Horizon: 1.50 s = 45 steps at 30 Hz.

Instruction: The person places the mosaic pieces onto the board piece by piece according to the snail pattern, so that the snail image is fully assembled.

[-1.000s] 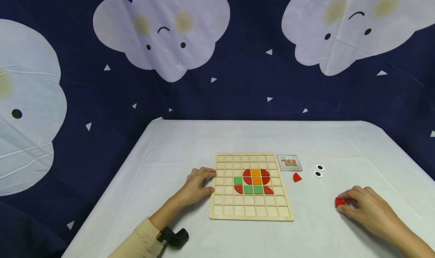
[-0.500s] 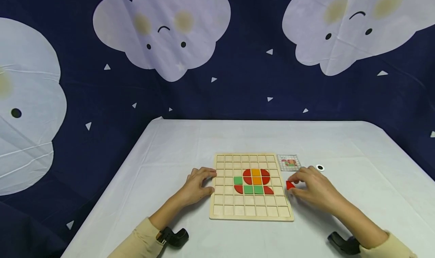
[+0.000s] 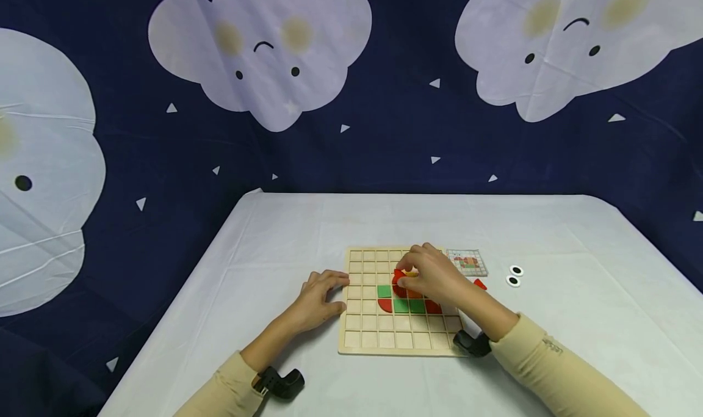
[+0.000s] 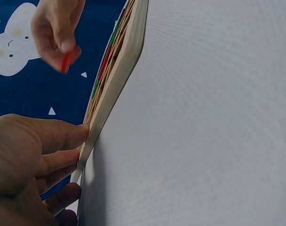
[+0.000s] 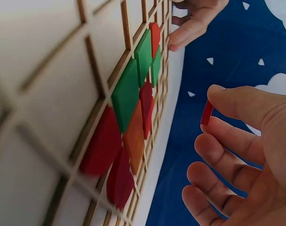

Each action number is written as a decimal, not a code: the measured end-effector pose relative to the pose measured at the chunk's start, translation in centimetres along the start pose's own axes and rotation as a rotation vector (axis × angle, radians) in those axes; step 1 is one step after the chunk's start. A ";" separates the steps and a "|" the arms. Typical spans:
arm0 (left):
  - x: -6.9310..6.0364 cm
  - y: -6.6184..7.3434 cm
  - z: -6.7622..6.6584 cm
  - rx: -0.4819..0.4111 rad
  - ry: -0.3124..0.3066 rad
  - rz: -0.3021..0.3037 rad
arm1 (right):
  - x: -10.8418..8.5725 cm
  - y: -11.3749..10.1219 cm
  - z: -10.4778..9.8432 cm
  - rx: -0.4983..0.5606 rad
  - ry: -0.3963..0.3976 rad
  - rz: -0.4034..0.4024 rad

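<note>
A wooden grid board (image 3: 403, 340) lies on the table, bearing red rounded pieces, green squares (image 3: 401, 306) and orange squares. At its left edge, my left hand (image 3: 318, 301) touches the rim with extended fingers, as the left wrist view also shows. Over the board's upper middle, my right hand (image 3: 436, 276) pinches a red quarter-circle tile (image 5: 207, 113) between thumb and index finger. The right wrist view shows this tile on edge, apart from the board. My right hand hides part of the red and orange pieces below it in the head view.
A small pattern card (image 3: 467, 262) lies by the board's upper right corner. Another red piece (image 3: 480, 284) sits just below it, partly hidden by the right arm. Two white discs with black centres (image 3: 514, 275) lie farther right. A dark cloth with clouds (image 3: 384, 154) hangs behind the table.
My right hand has travelled left from the table's right side, with the red tile in it, to above the board. The left hand and the board have stayed in place.
</note>
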<state>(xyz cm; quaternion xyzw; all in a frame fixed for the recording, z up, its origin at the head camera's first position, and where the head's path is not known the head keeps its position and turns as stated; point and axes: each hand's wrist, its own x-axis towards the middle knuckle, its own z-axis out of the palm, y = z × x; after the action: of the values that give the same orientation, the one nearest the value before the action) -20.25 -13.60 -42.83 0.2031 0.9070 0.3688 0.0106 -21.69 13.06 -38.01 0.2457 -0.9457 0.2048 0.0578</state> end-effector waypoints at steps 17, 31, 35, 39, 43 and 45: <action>0.0 -0.2 0.0 -0.004 0.007 0.013 | 3.8 -0.4 2.7 -0.054 -0.120 -0.019; -0.1 0.0 0.0 -0.008 0.007 0.002 | 4.0 -0.2 3.0 -0.030 -0.155 -0.019; -0.1 0.0 -0.1 -0.006 0.008 0.005 | 3.9 -0.2 3.0 -0.031 -0.159 -0.025; -0.1 0.0 -0.1 -0.007 0.008 0.007 | 3.9 -0.1 2.8 -0.021 -0.156 -0.025; -0.1 0.1 -0.1 -0.012 0.006 0.005 | 3.5 0.0 2.1 0.015 -0.141 -0.002; -0.1 0.0 -0.1 -0.015 0.005 0.005 | 3.1 0.3 1.6 0.028 -0.129 0.011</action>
<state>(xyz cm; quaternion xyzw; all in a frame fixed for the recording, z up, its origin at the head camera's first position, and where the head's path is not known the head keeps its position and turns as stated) -20.15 -13.66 -42.75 0.2043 0.9038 0.3759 0.0089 -24.56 11.25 -38.90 0.2541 -0.9458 0.2023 -0.0078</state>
